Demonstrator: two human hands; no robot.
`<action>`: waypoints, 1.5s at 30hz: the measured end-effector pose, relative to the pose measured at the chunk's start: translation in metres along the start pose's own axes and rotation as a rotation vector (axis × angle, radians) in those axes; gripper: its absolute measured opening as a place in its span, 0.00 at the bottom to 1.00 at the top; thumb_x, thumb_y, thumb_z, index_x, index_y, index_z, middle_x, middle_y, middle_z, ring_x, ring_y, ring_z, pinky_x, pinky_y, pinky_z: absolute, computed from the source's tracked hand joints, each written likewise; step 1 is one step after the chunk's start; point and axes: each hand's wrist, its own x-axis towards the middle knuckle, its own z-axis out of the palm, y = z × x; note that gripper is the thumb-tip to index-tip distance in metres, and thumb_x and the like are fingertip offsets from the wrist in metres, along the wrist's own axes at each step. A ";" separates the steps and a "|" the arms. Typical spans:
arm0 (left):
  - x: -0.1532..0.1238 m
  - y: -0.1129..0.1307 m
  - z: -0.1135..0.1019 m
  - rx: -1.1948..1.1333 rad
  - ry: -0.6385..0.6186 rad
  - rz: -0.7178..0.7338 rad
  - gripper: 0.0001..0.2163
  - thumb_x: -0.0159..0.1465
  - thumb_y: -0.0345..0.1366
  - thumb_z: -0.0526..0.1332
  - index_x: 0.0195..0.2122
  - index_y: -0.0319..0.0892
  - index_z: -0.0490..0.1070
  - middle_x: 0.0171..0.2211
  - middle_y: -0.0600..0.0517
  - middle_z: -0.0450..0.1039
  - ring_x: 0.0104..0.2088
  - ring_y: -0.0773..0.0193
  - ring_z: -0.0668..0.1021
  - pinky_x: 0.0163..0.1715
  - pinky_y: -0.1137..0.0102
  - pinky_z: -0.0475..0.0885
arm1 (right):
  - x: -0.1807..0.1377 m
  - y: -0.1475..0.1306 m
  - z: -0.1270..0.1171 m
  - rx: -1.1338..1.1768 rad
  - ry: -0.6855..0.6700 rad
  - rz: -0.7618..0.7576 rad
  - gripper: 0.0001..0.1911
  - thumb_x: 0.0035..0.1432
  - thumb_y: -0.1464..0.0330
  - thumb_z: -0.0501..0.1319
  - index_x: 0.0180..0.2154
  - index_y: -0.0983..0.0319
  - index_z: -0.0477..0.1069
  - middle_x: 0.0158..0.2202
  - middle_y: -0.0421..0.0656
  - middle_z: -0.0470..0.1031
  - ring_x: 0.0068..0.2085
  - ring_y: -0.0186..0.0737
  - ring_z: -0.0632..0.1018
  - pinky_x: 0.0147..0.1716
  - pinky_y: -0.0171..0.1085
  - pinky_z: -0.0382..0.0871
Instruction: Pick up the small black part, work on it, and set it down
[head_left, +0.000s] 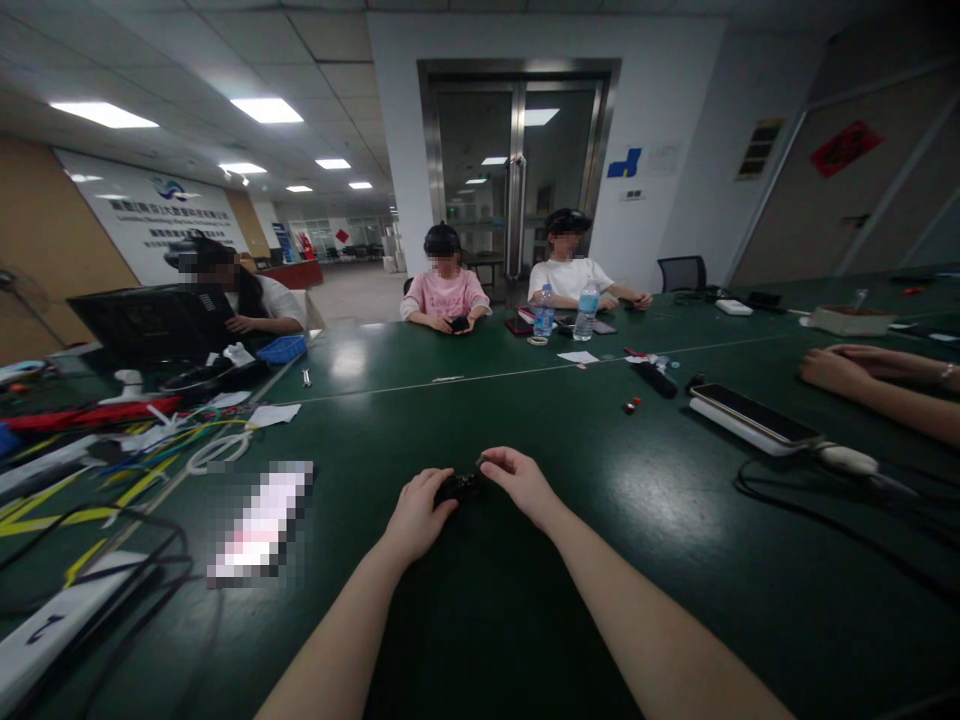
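A small black object (460,487) lies on the dark green tabletop straight in front of me; its kind is too dark and small to tell. My left hand (417,510) grips its left side, thumb in front and fingers behind. At the object's right end is my right hand (521,482), with thumb and forefinger pinched together. Something tiny and dark may sit at those fingertips, but I cannot make it out. Both forearms reach in from the bottom of the head view.
A blurred-out phone (262,522) lies to the left, near tangled cables (150,450) and a white power strip (67,630). Rightward are a phone on a white block (754,418), black cords and another person's hands (840,372). Across the table sit several people behind water bottles (587,310).
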 end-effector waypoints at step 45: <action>-0.001 0.007 -0.004 0.002 -0.020 -0.044 0.20 0.59 0.38 0.55 0.53 0.47 0.61 0.53 0.50 0.63 0.53 0.57 0.65 0.54 0.59 0.58 | 0.009 0.016 -0.009 0.308 0.152 0.083 0.22 0.47 0.55 0.61 0.43 0.59 0.70 0.42 0.45 0.72 0.41 0.40 0.71 0.41 0.40 0.65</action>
